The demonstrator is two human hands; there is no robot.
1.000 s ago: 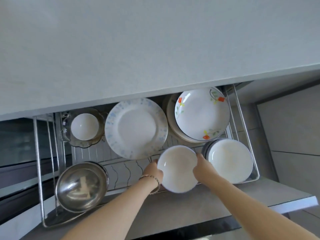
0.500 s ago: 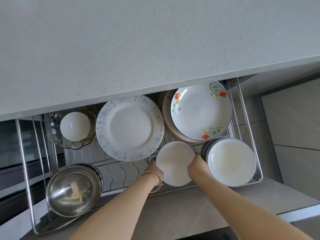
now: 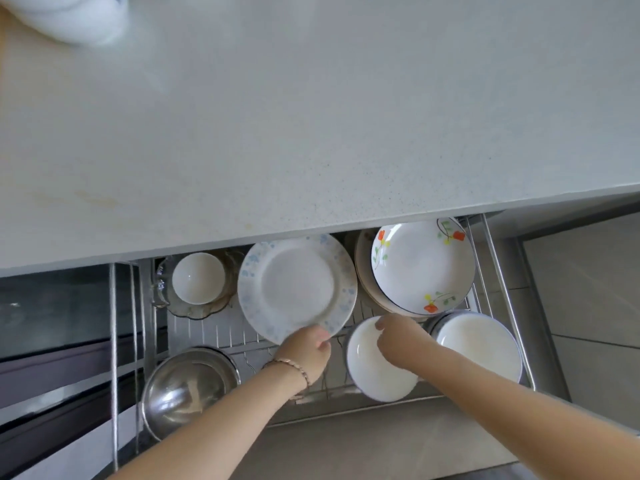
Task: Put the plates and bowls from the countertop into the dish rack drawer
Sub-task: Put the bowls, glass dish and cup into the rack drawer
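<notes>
the left hand [image 3: 306, 351] pinches the lower rim of the blue-patterned plate [image 3: 297, 287]; the right hand [image 3: 398, 341] grips the white bowl [image 3: 375, 370] by its rim, both inside the dish rack drawer [image 3: 509, 306] under the worktop [image 3: 311, 116].

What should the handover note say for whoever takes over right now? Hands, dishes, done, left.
Left hand: fingers at the near rim of the blue-speckled plate; whether it grips is unclear.
Right hand: fingers on the far rim of the white bowl, which sits low in the dish rack drawer; grip unclear.
Done: flower plate, right-hand white bowl, small bowl and steel bowl are in the rack.
Left: blurred white crockery at the countertop's far left corner.
</notes>
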